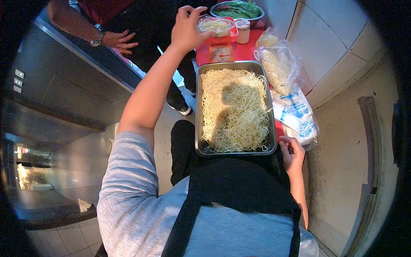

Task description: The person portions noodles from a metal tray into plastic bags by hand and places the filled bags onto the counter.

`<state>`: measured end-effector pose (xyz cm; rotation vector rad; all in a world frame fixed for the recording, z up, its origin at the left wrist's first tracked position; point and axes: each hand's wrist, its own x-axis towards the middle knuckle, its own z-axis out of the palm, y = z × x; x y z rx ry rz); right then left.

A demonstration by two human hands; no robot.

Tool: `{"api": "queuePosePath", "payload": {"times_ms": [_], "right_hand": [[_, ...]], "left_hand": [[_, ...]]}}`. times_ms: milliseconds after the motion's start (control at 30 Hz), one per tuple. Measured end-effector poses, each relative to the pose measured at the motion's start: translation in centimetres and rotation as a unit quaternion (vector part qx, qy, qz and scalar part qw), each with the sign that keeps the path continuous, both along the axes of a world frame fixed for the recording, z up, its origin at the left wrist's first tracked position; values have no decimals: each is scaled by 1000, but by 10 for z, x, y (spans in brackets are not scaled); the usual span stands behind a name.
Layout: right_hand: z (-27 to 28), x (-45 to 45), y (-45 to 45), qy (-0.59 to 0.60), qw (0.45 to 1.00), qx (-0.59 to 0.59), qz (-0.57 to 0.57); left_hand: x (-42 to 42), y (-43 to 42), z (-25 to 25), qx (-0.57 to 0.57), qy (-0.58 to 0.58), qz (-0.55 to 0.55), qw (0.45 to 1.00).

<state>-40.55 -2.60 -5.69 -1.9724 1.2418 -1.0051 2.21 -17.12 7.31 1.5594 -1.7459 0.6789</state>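
Note:
My left hand [187, 31] reaches to the far end, beside a clear plastic bag of noodles [217, 28] in the red tray of a kitchen scale [221, 54]. Its fingers and thumb are apart around the bag's left side, the thumb at the near edge. A deep metal tray [236, 153] of loose thin noodles [233, 109] lies lengthwise before me, the noodles heaped toward the near right. At the tray's near right corner is my right hand [293, 155], fingers loosely curled and apart from the thumb, nothing visible in it. A pack of plastic bags [305, 128] lies just beyond it.
Filled noodle bags [276, 70] lie along the tiled wall [327, 38] on the right. Behind the scale stand a lidded jar [242, 32] and a bowl of green vegetables [239, 9]. Another person's hand [121, 41], with a wristwatch, is at the upper left.

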Motion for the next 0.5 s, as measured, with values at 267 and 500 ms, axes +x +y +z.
{"api": "queuePosePath", "payload": {"times_ms": [267,500], "right_hand": [[-2,-3,-2,0,1000,-8,-6],[-14,-21,9,-9,1000,-7,-25]], "left_hand": [[5,12,29,-123,15,-94,988],[-3,-42,-13,126,-9,37,991]]}}
